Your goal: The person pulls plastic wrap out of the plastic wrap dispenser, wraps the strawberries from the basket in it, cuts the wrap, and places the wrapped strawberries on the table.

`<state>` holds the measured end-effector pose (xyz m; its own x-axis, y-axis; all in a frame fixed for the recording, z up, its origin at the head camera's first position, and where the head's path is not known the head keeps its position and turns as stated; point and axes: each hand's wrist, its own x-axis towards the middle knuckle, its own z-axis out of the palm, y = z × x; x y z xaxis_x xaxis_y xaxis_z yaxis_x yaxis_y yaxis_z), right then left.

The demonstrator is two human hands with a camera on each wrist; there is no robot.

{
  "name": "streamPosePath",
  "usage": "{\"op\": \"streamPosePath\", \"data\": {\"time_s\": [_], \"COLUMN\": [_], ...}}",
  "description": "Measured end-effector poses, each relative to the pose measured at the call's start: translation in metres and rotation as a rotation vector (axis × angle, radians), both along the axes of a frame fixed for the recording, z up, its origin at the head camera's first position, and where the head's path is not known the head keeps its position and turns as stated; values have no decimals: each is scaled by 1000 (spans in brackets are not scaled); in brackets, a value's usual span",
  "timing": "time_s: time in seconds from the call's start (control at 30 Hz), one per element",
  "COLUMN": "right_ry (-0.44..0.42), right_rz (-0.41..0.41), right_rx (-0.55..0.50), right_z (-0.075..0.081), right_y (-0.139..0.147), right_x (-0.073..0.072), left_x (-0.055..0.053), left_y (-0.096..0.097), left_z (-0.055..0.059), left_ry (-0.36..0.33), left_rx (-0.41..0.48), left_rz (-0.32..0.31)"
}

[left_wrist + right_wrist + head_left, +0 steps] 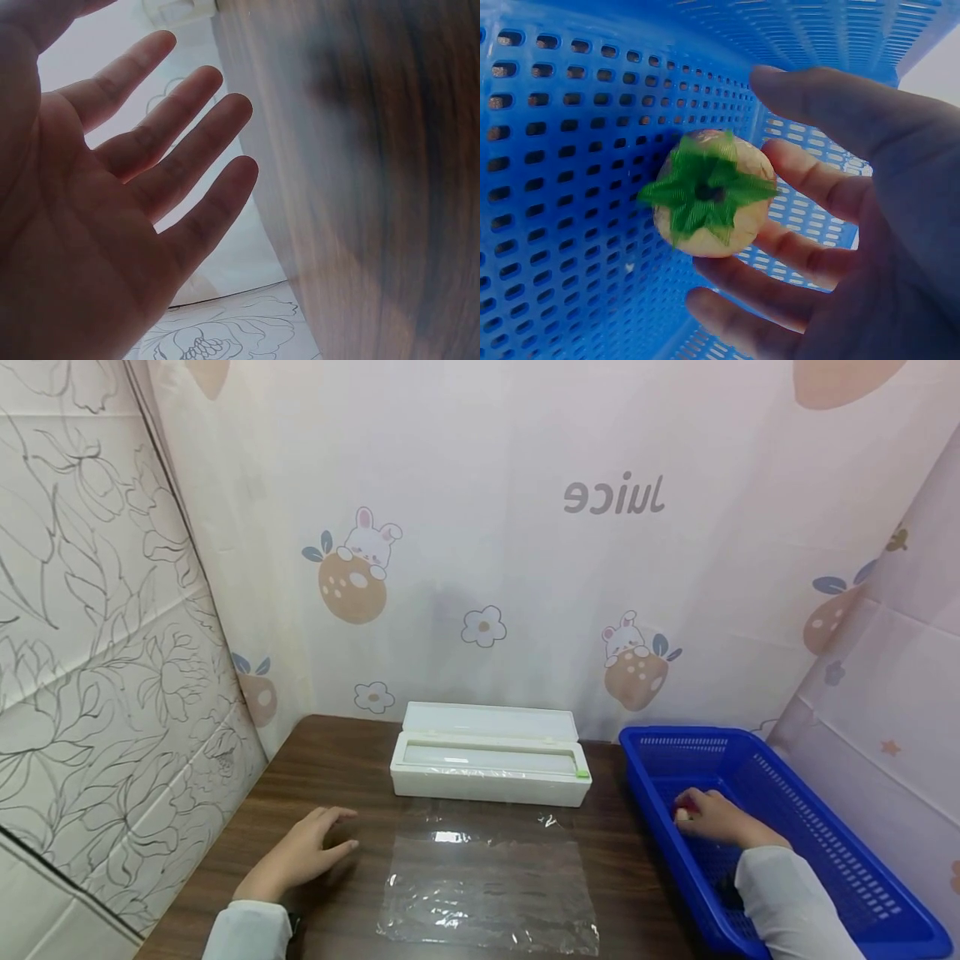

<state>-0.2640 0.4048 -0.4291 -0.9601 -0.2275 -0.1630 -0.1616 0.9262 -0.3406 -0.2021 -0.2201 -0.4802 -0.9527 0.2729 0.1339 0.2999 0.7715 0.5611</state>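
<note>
Inside the perforated blue plastic basket (825,827) at three o'clock on the dark wood-grain table (337,768), the right hand (716,818) curls its fingers (810,184) round a small round pale toy fruit with a green leafy top (709,195). The left hand (303,852) rests flat at nine o'clock, fingers spread and empty, beside a glossy, crinkled clear film sheet (487,881). A white rectangular plastic dispenser box (491,764) lies at twelve o'clock.

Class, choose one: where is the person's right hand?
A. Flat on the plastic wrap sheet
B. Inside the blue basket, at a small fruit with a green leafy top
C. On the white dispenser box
B: the right hand touches the fruit inside the blue basket.
</note>
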Motion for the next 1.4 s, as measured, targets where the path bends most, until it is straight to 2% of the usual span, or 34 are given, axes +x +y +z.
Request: {"op": "streamPosePath", "data": {"time_s": [0.17, 0.43, 0.93, 1.07, 1.27, 1.4], "right_ry": [-11, -84, -160, -187, -236, -257], "right_rz": [-6, -28, -54, -62, -78, -90], "right_rx": [15, -48, -11, 11, -24, -29], "right_z": [-2, -5, -7, -5, -4, -4], "right_y": [3, 2, 8, 7, 7, 7], "right_x": [3, 7, 3, 4, 6, 7], "left_x": [1, 1, 0, 1, 1, 1], "left_y": [-1, -1, 0, 1, 3, 4], "left_z": [0, -2, -1, 0, 2, 3], "left_ry": [-2, -2, -11, -20, -46, -66], "left_rx": [-2, -3, -5, -2, 25, 39], "left_rz": [1, -2, -8, -23, -77, -88]}}
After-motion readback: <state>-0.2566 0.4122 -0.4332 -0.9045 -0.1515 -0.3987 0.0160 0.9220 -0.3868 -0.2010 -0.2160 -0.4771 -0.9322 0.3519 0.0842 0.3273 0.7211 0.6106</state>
